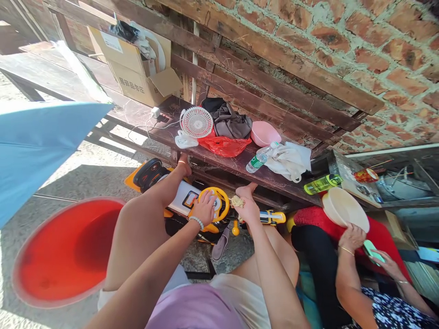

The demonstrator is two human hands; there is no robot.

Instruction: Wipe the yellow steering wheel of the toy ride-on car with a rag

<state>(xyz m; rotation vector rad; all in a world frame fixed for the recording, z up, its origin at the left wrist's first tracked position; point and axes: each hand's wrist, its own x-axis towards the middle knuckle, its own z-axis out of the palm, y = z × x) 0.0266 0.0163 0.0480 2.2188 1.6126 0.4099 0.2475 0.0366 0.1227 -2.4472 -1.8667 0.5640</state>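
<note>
My left hand point(203, 209), with a beaded bracelet point(196, 222) at the wrist, lies across the yellow steering wheel point(224, 201) of a ride-on toy car point(181, 195). Its fingers stretch over the rim towards the grey hub. Just right of the wheel, my right hand point(249, 211) is closed around a crumpled pale-yellow piece point(237, 201). Part of that piece sticks out past the fingers; what it is made of I cannot make out. Below the right hand, a yellow knob point(235, 228) stands on the toy car.
A dark wooden bench point(219, 160) ahead bears a white fan point(197, 122), red plastic bag point(224, 145), pink bowl point(265, 133) and water bottle point(259, 161). A red tub point(61, 256) stands left, under a blue umbrella point(44, 146). At right, another person's hands hold a cream basin point(345, 208) and green phone point(373, 251).
</note>
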